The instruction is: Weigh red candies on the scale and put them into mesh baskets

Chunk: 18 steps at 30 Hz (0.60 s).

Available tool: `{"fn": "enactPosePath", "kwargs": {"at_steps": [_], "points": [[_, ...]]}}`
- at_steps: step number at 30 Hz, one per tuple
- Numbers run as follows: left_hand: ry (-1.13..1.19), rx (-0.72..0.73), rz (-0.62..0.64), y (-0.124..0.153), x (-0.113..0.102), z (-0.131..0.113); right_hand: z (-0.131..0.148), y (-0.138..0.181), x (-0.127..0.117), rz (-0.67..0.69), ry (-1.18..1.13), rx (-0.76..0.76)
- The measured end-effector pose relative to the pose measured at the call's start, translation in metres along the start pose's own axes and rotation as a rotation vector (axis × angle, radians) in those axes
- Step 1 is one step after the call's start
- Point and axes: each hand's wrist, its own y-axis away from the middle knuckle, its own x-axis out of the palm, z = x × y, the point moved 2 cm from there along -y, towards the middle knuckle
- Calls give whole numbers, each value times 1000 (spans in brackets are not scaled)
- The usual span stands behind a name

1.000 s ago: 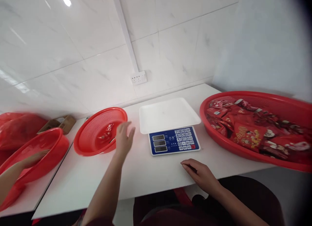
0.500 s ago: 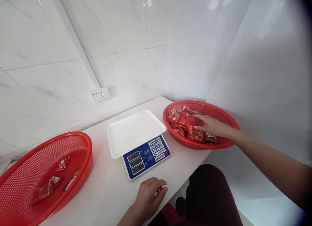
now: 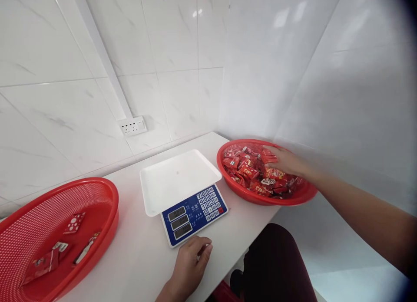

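Observation:
My right hand (image 3: 285, 161) reaches over the right-hand red basket (image 3: 237, 193), its fingers closed on a red packet (image 3: 269, 157) near the back rim. Below it lies a heap of small shiny red packets (image 3: 249, 168), some with printed lettering and one with white dots. My left hand (image 3: 192, 260) rests on the white table, fingers loosely curled with nothing visible in them. Just beyond it stands a digital scale (image 3: 195, 213) with a blue keypad panel and a bare white weighing tray (image 3: 179, 178).
At left a second red basket (image 3: 112, 206) holds a few packets, among them a dotted one (image 3: 74, 223). Tiled walls close off the back and right of the table (image 3: 130, 254). A socket (image 3: 133, 126) sits on the back wall.
My right hand has moved toward the back of the right basket and lifted a red packet off the heap, baring more packets. My left hand shifted slightly left as the view moved.

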Motion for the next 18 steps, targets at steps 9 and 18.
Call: {"fn": "enactPosePath", "kwargs": {"at_steps": [9, 18], "points": [[-4, 9, 31, 0, 2, -2, 71, 22, 25, 190, 100, -414], [-13, 18, -6, 1, -1, -2, 43, -1, 31, 70, -15, -153]]}}
